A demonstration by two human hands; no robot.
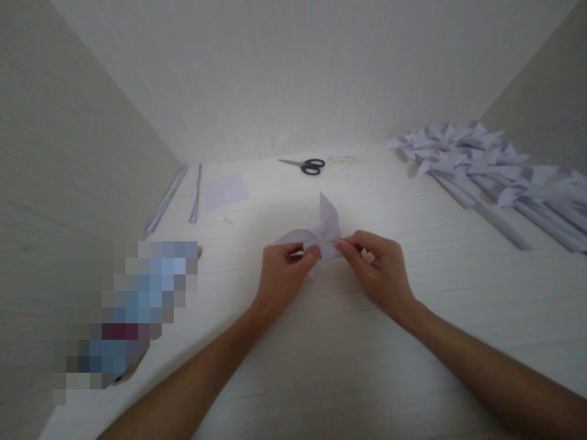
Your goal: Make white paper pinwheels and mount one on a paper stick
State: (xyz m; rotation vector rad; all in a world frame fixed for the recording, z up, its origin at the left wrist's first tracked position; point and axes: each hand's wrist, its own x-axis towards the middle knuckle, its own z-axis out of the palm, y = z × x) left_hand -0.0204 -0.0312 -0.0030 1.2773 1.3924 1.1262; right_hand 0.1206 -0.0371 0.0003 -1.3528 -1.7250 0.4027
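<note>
A pale lilac paper pinwheel (329, 225) is held above the middle of the white surface, its curved blades spreading upward and to the left. My left hand (285, 272) pinches it near the centre between thumb and fingers. From the right, my right hand (380, 272) grips a thin pale stick that looks like a toothpick (331, 244), its tip pointing at the pinwheel's centre. Whether the tip goes through the paper cannot be made out. The fingers of my right hand also lie close to the pinwheel's right edge.
Black-handled scissors (312, 165) lie at the back, beside small tan bits (342, 160). To the left are a paper square (225, 192), two rolled paper sticks (195, 192) and a small white-tipped piece (226, 220). Finished pinwheels (458, 150) pile up right. A blurred-out object (151, 299) sits left.
</note>
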